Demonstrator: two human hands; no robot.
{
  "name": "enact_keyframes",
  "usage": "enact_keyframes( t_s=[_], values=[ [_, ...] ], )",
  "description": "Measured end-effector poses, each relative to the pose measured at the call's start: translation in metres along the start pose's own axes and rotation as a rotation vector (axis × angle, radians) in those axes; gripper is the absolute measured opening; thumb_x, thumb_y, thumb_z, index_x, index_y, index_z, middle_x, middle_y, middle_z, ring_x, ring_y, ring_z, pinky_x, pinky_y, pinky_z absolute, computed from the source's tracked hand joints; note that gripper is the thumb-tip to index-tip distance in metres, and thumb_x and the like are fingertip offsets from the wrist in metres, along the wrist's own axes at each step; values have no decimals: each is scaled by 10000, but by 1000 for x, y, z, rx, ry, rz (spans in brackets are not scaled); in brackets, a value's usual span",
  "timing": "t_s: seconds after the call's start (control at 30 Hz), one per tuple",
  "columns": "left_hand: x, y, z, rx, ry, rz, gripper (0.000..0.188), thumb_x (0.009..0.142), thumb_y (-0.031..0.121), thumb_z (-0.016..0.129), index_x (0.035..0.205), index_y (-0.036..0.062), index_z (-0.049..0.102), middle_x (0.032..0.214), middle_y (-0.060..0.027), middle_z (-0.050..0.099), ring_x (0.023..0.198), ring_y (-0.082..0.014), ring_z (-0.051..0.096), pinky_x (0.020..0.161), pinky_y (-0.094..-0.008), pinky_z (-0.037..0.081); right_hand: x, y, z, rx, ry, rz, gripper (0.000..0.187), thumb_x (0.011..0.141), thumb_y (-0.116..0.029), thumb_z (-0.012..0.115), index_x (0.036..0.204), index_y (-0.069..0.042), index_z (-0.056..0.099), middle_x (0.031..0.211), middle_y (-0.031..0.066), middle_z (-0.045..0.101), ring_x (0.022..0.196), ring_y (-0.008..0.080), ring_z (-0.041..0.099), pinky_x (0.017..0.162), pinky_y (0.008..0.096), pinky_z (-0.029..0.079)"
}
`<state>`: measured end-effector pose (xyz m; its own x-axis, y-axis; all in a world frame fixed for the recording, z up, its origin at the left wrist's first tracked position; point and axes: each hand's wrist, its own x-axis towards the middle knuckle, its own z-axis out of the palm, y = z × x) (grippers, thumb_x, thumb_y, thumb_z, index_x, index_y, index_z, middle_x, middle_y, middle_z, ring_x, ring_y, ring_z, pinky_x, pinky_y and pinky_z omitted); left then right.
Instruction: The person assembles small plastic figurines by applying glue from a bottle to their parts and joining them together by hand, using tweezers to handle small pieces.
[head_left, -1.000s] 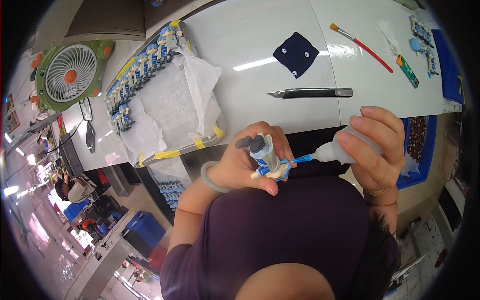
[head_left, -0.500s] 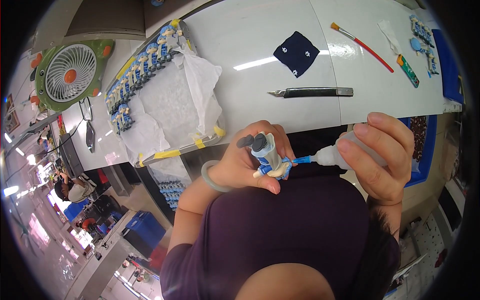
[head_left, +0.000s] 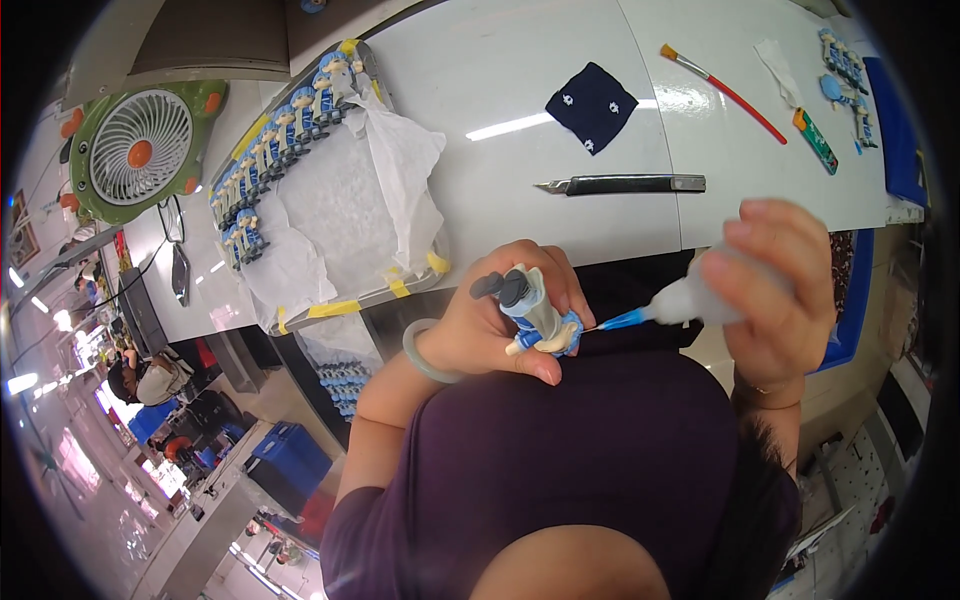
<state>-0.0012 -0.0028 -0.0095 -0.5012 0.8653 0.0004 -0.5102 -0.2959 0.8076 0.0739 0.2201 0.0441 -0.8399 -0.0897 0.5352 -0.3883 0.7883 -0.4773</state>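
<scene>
My left hand (head_left: 500, 325) is closed around a small figurine (head_left: 540, 325) in blue and grey with dark shoes. Its shoes point up and away, and its head end is toward my right hand. Between the fingers and thumb of my right hand (head_left: 780, 290), somewhat blurred, is a translucent white squeeze bottle (head_left: 695, 297) with a blue nozzle and a thin needle tip. That tip is at the figurine's right side; whether it touches cannot be told. A bangle circles my left wrist.
A paper-lined tray (head_left: 330, 220) with a row of similar figurines stands at the left, beside a green fan (head_left: 140, 152). On the white table lie a craft knife (head_left: 630, 185), dark cloth (head_left: 592, 108), red brush (head_left: 725, 93) and green-and-orange tube (head_left: 815, 140). More figurines (head_left: 845, 85) lie far right.
My right hand has drawn the bottle slightly to the right, so more of its thin tip shows beside the figurine. The left hand and figurine have hardly moved.
</scene>
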Motion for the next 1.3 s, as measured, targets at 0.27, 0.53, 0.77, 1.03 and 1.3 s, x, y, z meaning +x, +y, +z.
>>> enact_keyframes(
  t_s=[0.27, 0.53, 0.77, 1.03, 1.3],
  values=[
    [2, 0, -1, -44, -25, 8, 418, 569, 141, 806, 814, 35, 484, 861, -141, 560, 722, -202, 597, 607, -271, 493, -24, 33, 25, 407, 213, 542, 311, 656, 89, 585, 950, -14, 590, 976, 88, 558, 917, 180, 531, 789, 267, 431],
    [4, -1, 0, -65, -32, 42, 414, 587, 153, 796, 826, 31, 482, 861, -163, 562, 680, -204, 593, 589, -280, 486, -31, 53, 33, 447, 243, 643, 314, 684, 38, 608, 991, -16, 562, 984, 85, 569, 927, 158, 517, 844, 258, 377],
    [-1, -6, -2, -78, 34, 62, 434, 593, 187, 794, 852, 45, 475, 868, -170, 549, 680, -229, 587, 584, -290, 473, -35, 90, 38, 244, 258, 716, 250, 717, -64, 637, 952, -45, 555, 914, 30, 617, 818, 114, 536, 698, 209, 385],
    [3, -7, 1, -186, 101, 53, 415, 618, 183, 779, 860, 49, 470, 894, -162, 522, 681, -231, 577, 602, -296, 469, -32, 97, 45, 341, 273, 752, 224, 735, -80, 633, 938, -36, 549, 859, 31, 609, 738, 118, 545, 713, 240, 429],
    [0, -5, -1, -123, 151, 72, 537, 650, 222, 752, 1060, 38, 458, 923, -171, 517, 733, -240, 586, 643, -306, 484, -19, 82, 49, -183, -147, 375, 375, 727, -76, 589, 1098, -109, 547, 962, 90, 526, 882, 246, 486, 748, 312, 405]
  ],
)
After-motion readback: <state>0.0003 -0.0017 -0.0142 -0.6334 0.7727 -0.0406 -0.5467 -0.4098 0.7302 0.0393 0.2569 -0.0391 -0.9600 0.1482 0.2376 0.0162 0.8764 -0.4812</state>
